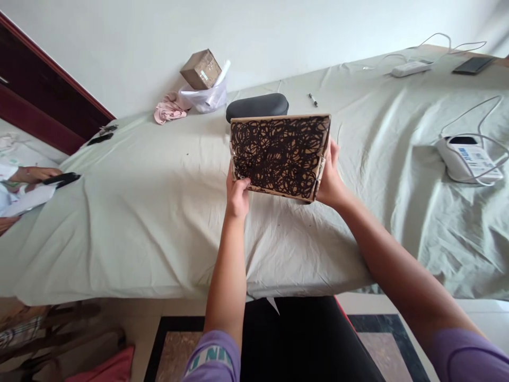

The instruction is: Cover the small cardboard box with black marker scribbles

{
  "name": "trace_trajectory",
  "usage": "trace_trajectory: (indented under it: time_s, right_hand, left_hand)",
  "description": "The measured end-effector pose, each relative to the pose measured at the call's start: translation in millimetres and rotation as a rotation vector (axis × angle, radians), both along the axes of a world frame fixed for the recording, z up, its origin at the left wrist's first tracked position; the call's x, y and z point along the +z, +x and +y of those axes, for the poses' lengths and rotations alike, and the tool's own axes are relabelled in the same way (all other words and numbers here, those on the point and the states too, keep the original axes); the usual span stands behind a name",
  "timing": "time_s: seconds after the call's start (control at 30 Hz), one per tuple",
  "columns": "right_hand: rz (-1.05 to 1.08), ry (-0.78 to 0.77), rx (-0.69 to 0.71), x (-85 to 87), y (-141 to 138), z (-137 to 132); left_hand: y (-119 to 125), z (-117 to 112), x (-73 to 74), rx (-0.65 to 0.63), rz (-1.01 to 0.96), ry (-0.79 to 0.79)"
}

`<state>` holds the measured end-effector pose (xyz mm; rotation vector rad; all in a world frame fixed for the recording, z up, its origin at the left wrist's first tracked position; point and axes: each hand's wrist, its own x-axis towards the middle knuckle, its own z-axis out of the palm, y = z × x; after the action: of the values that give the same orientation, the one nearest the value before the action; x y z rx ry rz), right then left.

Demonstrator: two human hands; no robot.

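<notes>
A cardboard box (280, 154), its facing side covered in black looping scribbles, is held up over the cloth-covered table. My left hand (238, 196) grips its lower left corner, with the thumb on the scribbled face. At the right edge my right hand (332, 178) is closed against the side, its fingers partly hidden behind the box. Just beyond the box lies a dark oblong case (258, 105), partly covered by the box's top edge.
A small brown carton (201, 70) sits on a plastic bag (207, 100) beside a pink cloth (170, 109). A pen (313, 100) lies behind. A white device with cables (471, 159) and a power strip (411, 68) are to the right. Another person's hand (40, 174) is at far left.
</notes>
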<state>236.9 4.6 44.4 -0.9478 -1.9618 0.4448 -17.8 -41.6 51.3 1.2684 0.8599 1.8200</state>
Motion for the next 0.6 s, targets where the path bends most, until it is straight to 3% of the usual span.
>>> trace_trajectory:
  time_s: [0.13,0.3,0.47,0.6]
  right_hand:
    - [-0.075,0.073,-0.076,-4.4,-5,1]
    - [-0.118,0.123,-0.063,-7.5,-9,1]
    - [-0.192,0.133,-0.161,1.7,-9,-7]
    - [-0.159,0.107,-0.122,9.2,-7,-12]
  left_hand:
    - [-5,5,2.3,0.036,0.000,0.000]
    - [-8,7,-9.9,0.059,-0.088,-0.014]
    - [-9,14,-12.4,0.197,-0.115,-0.021]
    - [-12,18,-16.7,0.171,-0.092,0.021]
